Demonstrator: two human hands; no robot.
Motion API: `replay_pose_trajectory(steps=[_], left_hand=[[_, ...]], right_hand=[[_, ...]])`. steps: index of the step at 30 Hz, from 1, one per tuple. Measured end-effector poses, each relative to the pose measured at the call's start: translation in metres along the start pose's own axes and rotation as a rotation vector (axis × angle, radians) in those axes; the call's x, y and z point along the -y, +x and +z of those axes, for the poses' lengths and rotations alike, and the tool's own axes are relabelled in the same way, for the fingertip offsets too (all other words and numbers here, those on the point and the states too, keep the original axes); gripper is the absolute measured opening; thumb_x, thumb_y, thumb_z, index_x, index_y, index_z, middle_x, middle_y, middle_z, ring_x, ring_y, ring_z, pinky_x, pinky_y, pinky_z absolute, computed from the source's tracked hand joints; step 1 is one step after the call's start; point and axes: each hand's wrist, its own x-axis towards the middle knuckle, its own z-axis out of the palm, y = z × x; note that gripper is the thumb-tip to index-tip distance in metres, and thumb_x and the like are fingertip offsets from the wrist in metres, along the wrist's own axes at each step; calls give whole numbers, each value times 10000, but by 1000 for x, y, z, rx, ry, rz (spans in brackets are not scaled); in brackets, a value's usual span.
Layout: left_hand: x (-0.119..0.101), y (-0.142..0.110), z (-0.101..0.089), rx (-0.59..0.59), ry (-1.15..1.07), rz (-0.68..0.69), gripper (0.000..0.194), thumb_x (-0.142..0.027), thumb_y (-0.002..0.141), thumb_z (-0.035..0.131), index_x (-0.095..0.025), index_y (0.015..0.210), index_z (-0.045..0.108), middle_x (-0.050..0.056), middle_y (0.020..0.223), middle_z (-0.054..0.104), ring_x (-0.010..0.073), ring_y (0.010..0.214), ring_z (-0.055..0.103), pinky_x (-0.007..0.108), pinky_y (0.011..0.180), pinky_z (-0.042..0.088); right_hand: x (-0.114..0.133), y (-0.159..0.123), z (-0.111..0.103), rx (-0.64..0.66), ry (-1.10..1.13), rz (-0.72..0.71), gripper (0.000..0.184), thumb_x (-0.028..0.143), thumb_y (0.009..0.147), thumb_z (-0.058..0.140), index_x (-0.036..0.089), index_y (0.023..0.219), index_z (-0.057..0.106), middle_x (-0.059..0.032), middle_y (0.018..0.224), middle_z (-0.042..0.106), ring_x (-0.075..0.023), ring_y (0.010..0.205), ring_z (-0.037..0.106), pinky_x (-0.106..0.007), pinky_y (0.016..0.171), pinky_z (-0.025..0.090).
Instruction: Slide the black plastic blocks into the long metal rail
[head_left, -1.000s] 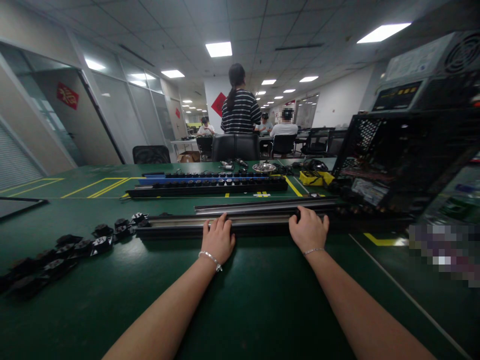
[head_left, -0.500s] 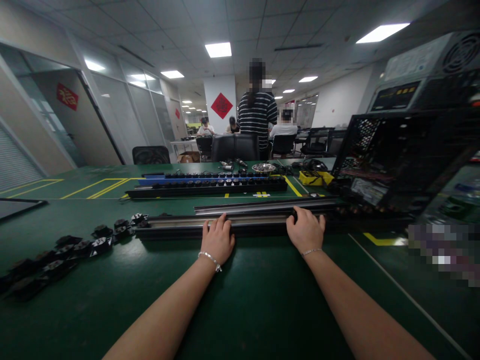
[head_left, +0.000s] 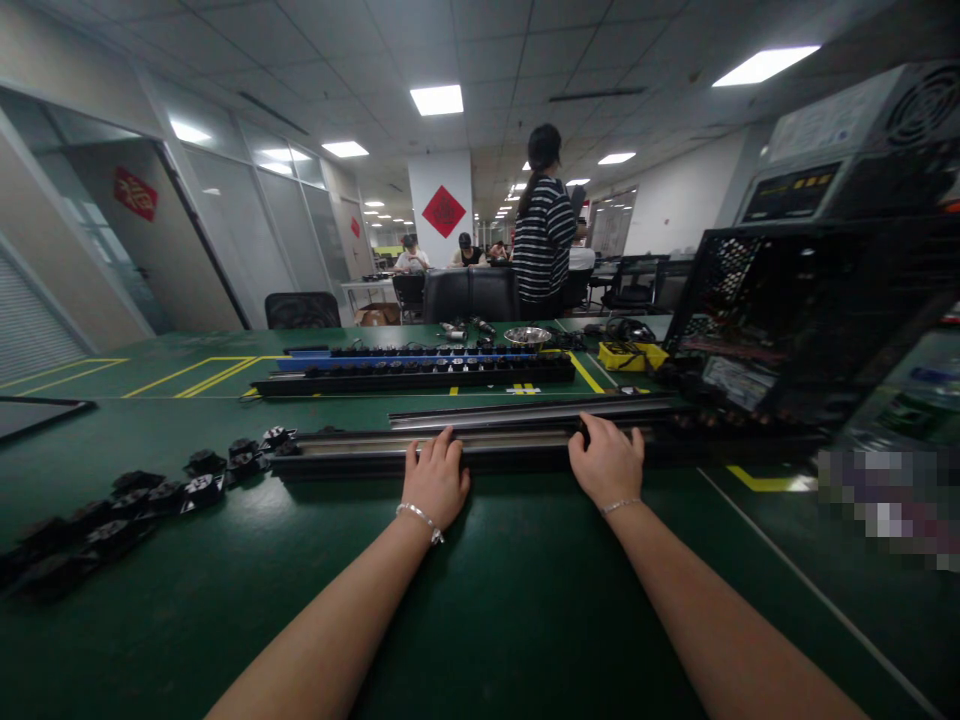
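Note:
A long black rail (head_left: 360, 460) with a pale channel along its top lies crosswise before me. My left hand (head_left: 435, 482) is on its near wall, fingertips over the channel and thumb at the front. My right hand (head_left: 609, 462) is bent over the rail farther right, fingers closed around a small black part (head_left: 582, 431) that is mostly hidden. Behind it lies a thinner dark strip (head_left: 487, 413), slightly slanted. Several loose black parts with round tops (head_left: 202, 487) trail off to the left of the rail.
Farther back are a black rail (head_left: 420, 379) filled with parts and a blue one (head_left: 304, 359). A metal bowl (head_left: 527, 337), a yellow tray (head_left: 622, 356) with cables and an open computer case (head_left: 810, 310) stand right. A person in stripes (head_left: 541, 235) stands beyond the table.
My right hand has slid a little left along the rail. My left hand stays in place. The person in stripes has moved to the right.

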Motion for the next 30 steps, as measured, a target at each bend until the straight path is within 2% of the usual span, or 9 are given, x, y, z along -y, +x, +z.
replay_pose_trajectory(steps=[5, 11, 20, 30], left_hand=[[0, 0, 1, -7, -3, 1, 369, -328, 830, 456, -218, 1172, 542, 83, 1390, 451, 261, 1186, 461, 503, 1052, 244], [0, 0, 0, 0, -7, 3, 370, -333, 833, 451, -218, 1173, 543, 79, 1395, 446, 262, 1185, 462, 506, 1056, 241], [0, 1, 0, 5, -10, -1, 368, -328, 828, 460, -228, 1172, 546, 77, 1396, 445, 264, 1188, 461, 505, 1057, 243], [-1, 0, -2, 7, -7, -5, 373, -322, 823, 469, -227, 1175, 546, 79, 1397, 442, 267, 1189, 459, 502, 1058, 243]], right_hand=[[5, -2, -1, 26, -5, -9, 395, 249, 817, 408, 131, 1168, 547, -115, 1092, 651, -230, 956, 585, -477, 1040, 208], [7, -2, -1, 42, 4, -22, 315, 257, 811, 411, 133, 1052, 572, -109, 1005, 676, -227, 902, 601, -460, 1037, 208], [9, -4, 0, 29, 32, -78, 311, 233, 805, 421, 141, 1054, 584, -107, 1001, 686, -223, 925, 610, -462, 1044, 208], [6, -3, 2, 47, 80, -96, 324, 226, 802, 432, 134, 1071, 587, -117, 1038, 674, -224, 980, 597, -430, 999, 294]])
